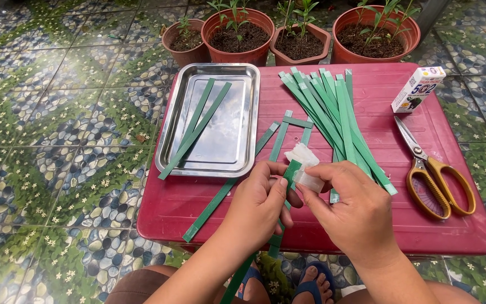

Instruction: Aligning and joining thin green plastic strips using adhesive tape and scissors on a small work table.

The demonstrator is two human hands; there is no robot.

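My left hand pinches the top end of a green paper strip that hangs down past the front edge of the red table. My right hand holds a small white translucent tube against that strip end, beside a crumpled white wad. A fan of several green strips lies on the table just beyond my hands. More loose strips lie between the tray and the fan.
A steel tray with two green strips sits at the table's left. Yellow-handled scissors and a small white box lie at the right. Several potted plants stand behind the table on the pebble-pattern floor.
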